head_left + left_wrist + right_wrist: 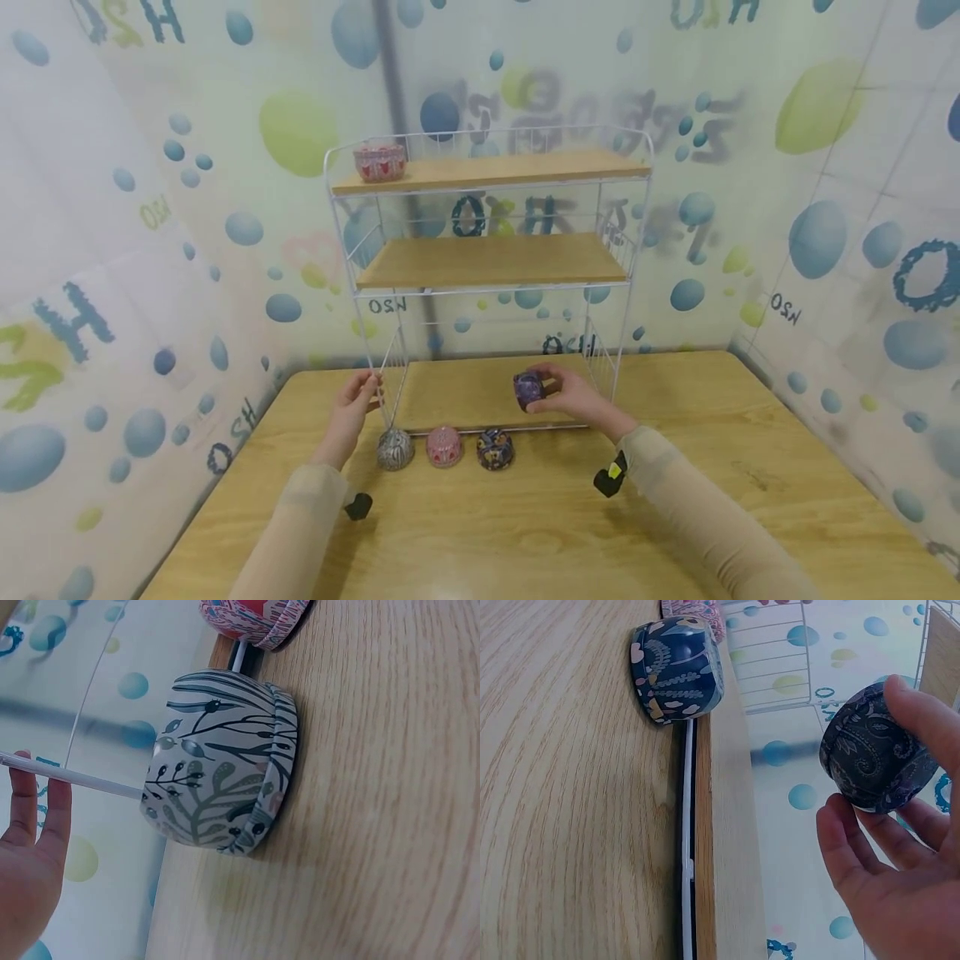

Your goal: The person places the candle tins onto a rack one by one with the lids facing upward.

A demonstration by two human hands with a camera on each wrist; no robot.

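My right hand (pixel 566 393) holds a dark purple paisley-patterned round tin (pixel 877 750) between thumb and fingers, raised over the bottom shelf (pixel 457 392). At the rack's front left, my left hand (pixel 354 410) grips the thin white post (pixel 97 782), its fingertips curled behind it. Three more small tins stand in a row on the table along the rack's front edge. These are a white tin with grey leaves (pixel 217 761), a pink tin with red hearts (pixel 444 447) and a navy floral tin (pixel 676 669).
The white wire rack has a wooden middle shelf (pixel 495 258) and a top shelf (pixel 502 169). A pink heart-patterned tin (pixel 380 162) sits at the top shelf's left end. Patterned walls enclose the wooden table (pixel 480 533) at the back and sides.
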